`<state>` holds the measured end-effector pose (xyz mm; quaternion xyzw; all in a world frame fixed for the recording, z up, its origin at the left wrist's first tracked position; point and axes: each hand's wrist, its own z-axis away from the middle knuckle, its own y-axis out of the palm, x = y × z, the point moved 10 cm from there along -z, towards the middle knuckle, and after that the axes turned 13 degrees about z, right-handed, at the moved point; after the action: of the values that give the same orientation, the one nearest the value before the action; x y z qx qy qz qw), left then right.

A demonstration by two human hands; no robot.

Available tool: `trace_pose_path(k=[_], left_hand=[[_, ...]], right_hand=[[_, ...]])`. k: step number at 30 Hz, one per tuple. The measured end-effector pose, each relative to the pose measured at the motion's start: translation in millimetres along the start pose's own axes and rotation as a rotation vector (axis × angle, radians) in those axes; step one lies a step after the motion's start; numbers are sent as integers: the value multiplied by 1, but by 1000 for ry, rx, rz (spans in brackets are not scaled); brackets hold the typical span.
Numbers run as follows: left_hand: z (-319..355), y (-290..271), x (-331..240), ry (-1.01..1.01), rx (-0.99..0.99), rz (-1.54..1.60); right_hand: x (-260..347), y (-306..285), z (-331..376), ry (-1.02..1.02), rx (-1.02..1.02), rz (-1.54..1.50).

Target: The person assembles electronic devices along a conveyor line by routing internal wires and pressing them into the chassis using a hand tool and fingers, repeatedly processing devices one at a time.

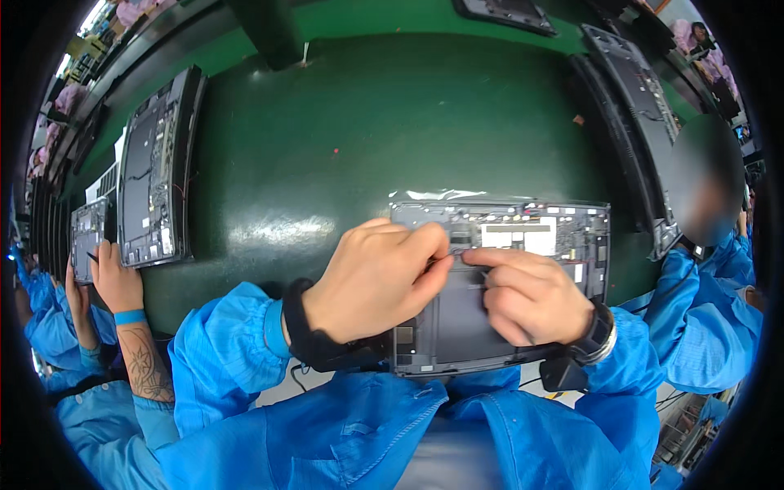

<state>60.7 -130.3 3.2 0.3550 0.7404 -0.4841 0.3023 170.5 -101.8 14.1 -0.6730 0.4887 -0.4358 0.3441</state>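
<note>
An opened laptop base (461, 314) lies at the near edge of the green table (367, 122), right in front of the person, inner parts facing up. Its long axis runs left to right, across the person's body; the side crowded with small components points away, and the broad dark panel (457, 335) lies toward the person. A pale rectangular plate (535, 238) sits in the far half, right of the middle.

The left hand (376, 278) reaches over the left part of the base, thumb and forefinger nearly together above its middle (whether anything is pinched there, I cannot tell). The right hand (535, 298) comes in from the right, forefinger stretched leftward almost to the left fingertips, the other fingers curled; what they may hold is hidden.

To the left, a similar base (155, 171) has its long axis running away from the person, roughly crosswise to the one in hand. A co-worker's hand (117, 278) is just beside it, and more bases (641, 122) lie at the right.
</note>
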Motion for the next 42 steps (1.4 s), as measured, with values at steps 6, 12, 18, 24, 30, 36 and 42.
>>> trace_pose_path(k=[6, 12, 18, 24, 30, 36, 42], left_hand=[[4, 0, 0, 91, 55, 33], [9, -4, 3, 45, -25, 73], [8, -3, 0, 89, -51, 64], [12, 1, -12, 96, -3, -121], [8, 6, -3, 48, 69, -45], [10, 1, -2, 42, 8, -68], [11, -1, -8, 99, -27, -99]], right_hand=[[-1, 3, -4, -39, -19, -32], [10, 5, -8, -100, -78, 79], [11, 7, -6, -110, -44, 75], [11, 11, -8, -143, -45, 92], [11, 13, -7, -127, -46, 101], [18, 11, -11, -201, -29, 219], [-33, -2, -32, 245, 36, -179]])
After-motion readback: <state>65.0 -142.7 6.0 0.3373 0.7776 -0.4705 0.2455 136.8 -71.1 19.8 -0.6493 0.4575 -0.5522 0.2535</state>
